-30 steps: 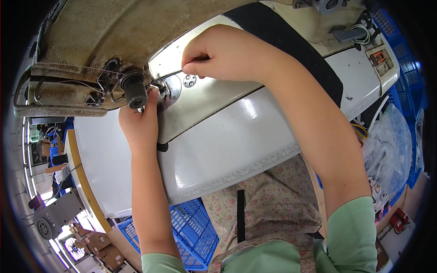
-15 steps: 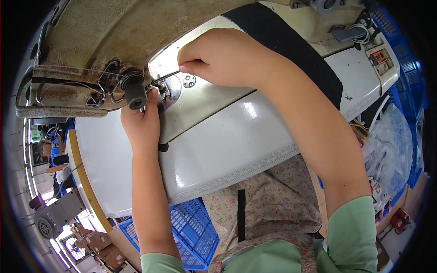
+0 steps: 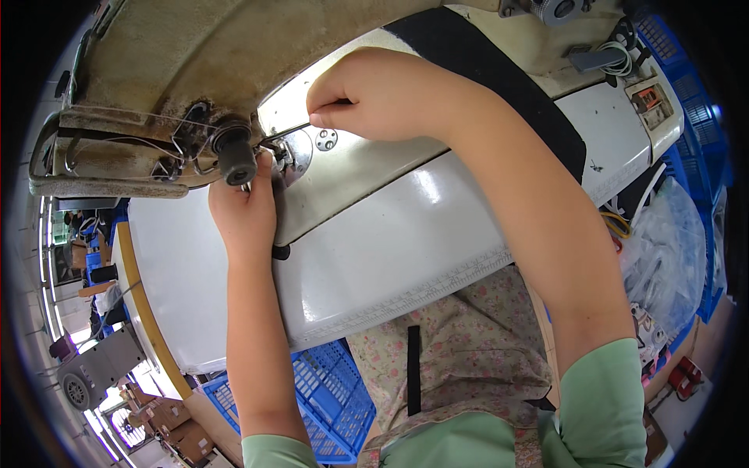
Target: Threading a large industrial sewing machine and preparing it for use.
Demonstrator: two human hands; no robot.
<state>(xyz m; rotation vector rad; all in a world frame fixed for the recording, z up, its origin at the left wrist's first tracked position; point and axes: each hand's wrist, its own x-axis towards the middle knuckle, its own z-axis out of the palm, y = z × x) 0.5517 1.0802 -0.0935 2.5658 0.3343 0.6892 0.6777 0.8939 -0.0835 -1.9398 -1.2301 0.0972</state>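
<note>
Left to right, from my end: sewing machine (image 3: 195, 51) fills the upper left, head worn and brown-stained over cream paint, thread strung along its front. Left hand (image 3: 243, 204) is tucked up under the black knob (image 3: 237, 162), thumb and fingers drawn narrow beside the metal foot (image 3: 290, 160); I can't tell what, if anything, they grip. Thin dark rod (image 3: 285, 132) runs slantwise from near the foot, its right end pinched in the fingertips of the right hand (image 3: 365, 95). Over the last second I note only a slight shift of the right hand; left hand and rod have held their places. I read that as the same fine work continuing, above the white surface (image 3: 390, 234).
</note>
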